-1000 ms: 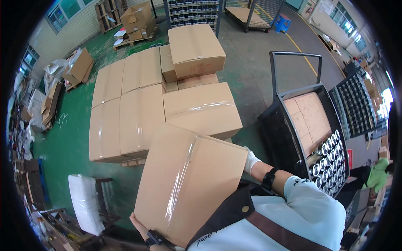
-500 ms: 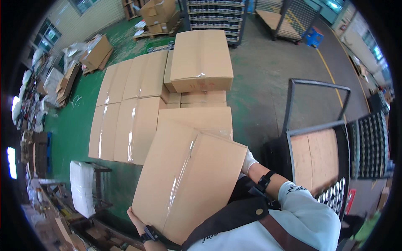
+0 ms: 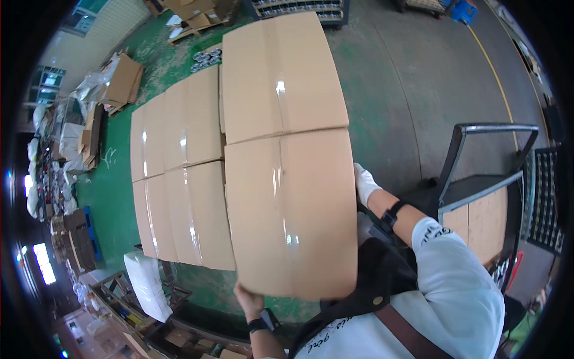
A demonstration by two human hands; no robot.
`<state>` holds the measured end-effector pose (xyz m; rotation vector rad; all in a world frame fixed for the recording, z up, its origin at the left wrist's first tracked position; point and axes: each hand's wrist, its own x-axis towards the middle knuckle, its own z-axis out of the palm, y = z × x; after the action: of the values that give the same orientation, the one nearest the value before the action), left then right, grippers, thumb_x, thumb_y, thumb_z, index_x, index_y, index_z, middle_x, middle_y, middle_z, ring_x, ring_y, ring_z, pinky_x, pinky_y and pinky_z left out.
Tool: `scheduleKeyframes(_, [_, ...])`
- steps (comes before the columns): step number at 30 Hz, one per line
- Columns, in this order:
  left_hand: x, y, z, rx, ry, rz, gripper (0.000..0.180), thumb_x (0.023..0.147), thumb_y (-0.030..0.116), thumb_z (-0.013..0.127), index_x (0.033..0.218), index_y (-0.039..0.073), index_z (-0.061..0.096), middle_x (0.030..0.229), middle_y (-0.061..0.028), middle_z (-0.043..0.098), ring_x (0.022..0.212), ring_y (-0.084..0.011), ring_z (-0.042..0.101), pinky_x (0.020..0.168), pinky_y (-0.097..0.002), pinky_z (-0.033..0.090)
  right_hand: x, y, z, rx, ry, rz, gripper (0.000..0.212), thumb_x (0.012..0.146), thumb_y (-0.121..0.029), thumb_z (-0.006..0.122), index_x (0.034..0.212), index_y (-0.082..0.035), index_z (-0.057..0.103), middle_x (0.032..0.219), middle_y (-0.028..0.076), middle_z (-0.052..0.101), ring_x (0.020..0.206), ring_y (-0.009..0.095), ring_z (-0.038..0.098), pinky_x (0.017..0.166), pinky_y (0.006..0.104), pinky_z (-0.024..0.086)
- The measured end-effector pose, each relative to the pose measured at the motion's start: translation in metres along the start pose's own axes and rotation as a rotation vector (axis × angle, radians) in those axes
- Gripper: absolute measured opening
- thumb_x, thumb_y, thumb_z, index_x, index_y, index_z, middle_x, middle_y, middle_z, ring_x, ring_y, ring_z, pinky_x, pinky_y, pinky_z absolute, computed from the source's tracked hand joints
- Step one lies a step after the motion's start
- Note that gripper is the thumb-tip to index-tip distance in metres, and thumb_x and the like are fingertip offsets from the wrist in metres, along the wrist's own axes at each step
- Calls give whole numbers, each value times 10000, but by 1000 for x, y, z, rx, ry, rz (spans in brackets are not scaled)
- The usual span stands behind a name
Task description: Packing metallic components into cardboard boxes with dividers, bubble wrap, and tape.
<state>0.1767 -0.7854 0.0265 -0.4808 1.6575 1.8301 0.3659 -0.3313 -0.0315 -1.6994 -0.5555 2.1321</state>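
a brown carton fills the centre of the frame, its top face up, with a glossy strip of clear tape running down the middle. the left hand grips it at the lower left corner, fingers partly hidden by the cardboard; the right hand, in a white glove, holds its right side, the fingertips out of sight. dark bands circle both wrists. the upper edge of the carton meets a second taped box in the upper centre, the two nearly in line; whether the held one rests on anything below, i cannot tell. just left of it, four taped boxes stand together in two rows, their tops facing up. a white wrapped bundle is at lower left, near the green floor. on the right side of the frame is a black cart with an upright handle and wooden panels, well apart from the carton. shiny round pieces lie at upper left, beside the second box, and a blue stool shows at upper right.
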Motion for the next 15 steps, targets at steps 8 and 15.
scheduleKeyframes(8, [88,17,-1,283,-382,-839,589,971,513,253,1282,68,480,1223,-104,566,1109,-294,535,961,-431,418,-126,167,-134,51,358,323,377,889,-428,535,1080,-109,594,956,45,602,904,206,551,758,363,442])
scheduleKeyframes(15, [182,-8,-3,279,-866,-1208,686,950,586,240,1380,71,379,1339,-128,477,1198,-324,472,1010,-439,375,-177,249,-68,931,199,345,581,943,-573,362,1303,-128,462,1331,95,496,1200,295,478,975,420,416])
